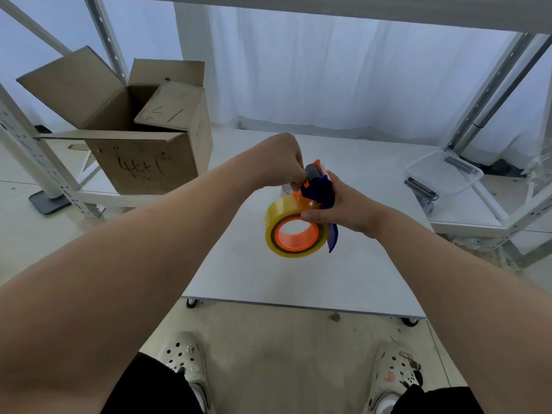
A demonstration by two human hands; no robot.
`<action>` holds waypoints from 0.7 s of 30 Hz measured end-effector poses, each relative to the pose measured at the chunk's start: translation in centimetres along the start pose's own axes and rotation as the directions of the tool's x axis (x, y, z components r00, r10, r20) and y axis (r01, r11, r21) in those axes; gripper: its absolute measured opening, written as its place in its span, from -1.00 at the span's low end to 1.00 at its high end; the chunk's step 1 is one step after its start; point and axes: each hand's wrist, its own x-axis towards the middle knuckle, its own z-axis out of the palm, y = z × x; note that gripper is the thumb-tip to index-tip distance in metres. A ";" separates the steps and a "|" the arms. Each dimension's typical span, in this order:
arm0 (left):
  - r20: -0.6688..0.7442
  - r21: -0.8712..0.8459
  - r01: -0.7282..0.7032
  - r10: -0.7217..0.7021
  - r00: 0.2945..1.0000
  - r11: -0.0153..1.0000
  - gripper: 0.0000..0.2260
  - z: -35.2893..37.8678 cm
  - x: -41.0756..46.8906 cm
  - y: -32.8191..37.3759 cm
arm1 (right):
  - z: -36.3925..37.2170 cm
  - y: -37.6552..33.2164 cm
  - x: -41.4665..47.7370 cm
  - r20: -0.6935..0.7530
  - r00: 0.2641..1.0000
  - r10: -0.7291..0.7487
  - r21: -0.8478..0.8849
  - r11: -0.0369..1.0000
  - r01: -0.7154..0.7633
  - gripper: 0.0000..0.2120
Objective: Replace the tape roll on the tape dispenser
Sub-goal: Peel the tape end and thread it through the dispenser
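In the middle of the frame, held above the white desk, is the tape dispenser, blue-bodied with orange parts and a grey roller at its upper end. A yellowish tape roll sits on its orange hub, the open side facing the camera. The right hand is wrapped around the blue handle, with the thumb lying on the rim of the roll. The left hand comes in from the left, its fingers curled and pinched together at the dispenser's head just beside the grey roller; what exactly they pinch there is too small to tell.

An open cardboard box stands in the upper left. A clear plastic tub lies on a low shelf at the right.
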 end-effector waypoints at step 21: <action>-0.019 0.109 -0.014 0.016 1.000 0.994 -0.84 0.7 0.2 0.7 | 0.0 0.7 0.0 0.038 0.999 0.022 -0.002 1.000 -0.021 -0.20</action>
